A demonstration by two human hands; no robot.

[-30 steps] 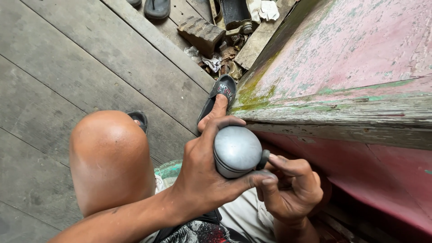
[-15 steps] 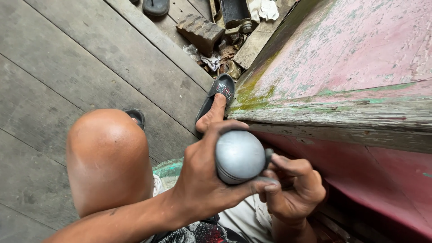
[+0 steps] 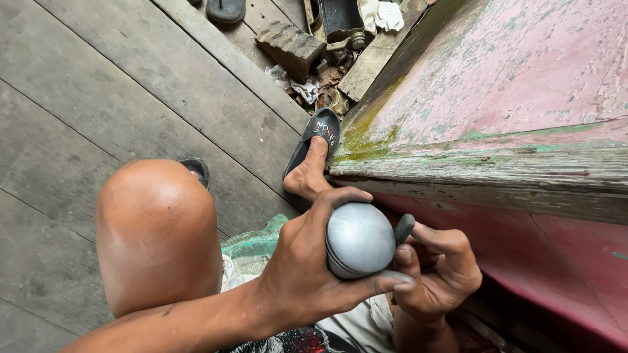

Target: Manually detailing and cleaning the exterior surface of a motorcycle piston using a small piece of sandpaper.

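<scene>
My left hand (image 3: 307, 274) wraps around a round grey metal cap-like object (image 3: 360, 240), thumb below and fingers over its top. My right hand (image 3: 435, 268) is just to its right, fingertips pinching a small dark piece (image 3: 404, 229) at the object's side. Both hands sit under the worn edge of a faded pink and green wooden hull (image 3: 497, 117). My bare left knee (image 3: 157, 222) rises at the left.
Grey wooden floor planks (image 3: 98, 85) stretch to the left. My foot in a black sandal (image 3: 314, 147) rests by the hull. A notched wooden block (image 3: 291, 46), rags and dark scrap parts (image 3: 340, 23) lie at the top.
The grey object and both hands have shifted slightly right and down, nearer the hull's underside. The grip looks the same.
</scene>
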